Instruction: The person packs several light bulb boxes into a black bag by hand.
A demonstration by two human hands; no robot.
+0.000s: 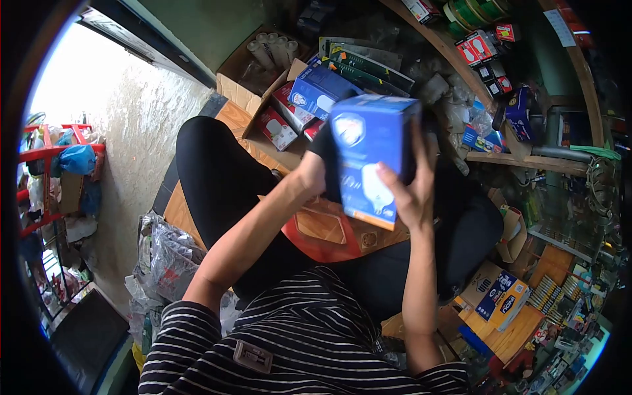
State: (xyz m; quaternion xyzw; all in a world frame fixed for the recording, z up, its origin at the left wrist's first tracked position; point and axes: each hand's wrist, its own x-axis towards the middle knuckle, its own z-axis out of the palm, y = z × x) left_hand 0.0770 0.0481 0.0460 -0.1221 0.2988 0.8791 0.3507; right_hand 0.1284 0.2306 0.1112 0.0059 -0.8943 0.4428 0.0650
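A blue light-bulb box (359, 161), printed with a white bulb and an orange lower edge, is held up tilted in front of my body. My right hand (413, 194) grips its right side, thumb across the front face. At the box's left side is my left hand (313, 176), closed around what looks like a black cloth (324, 141) pressed against the box; the fingers are mostly hidden. Both the box and the hands are slightly blurred.
An open carton (262, 141) beyond my knee holds red bulb boxes (276, 128) and another blue bulb box (322, 92). Plastic bags (164, 247) lie at left. Shelves with red boxes (476, 47) stand at right, above a yellow-and-blue box (503, 299).
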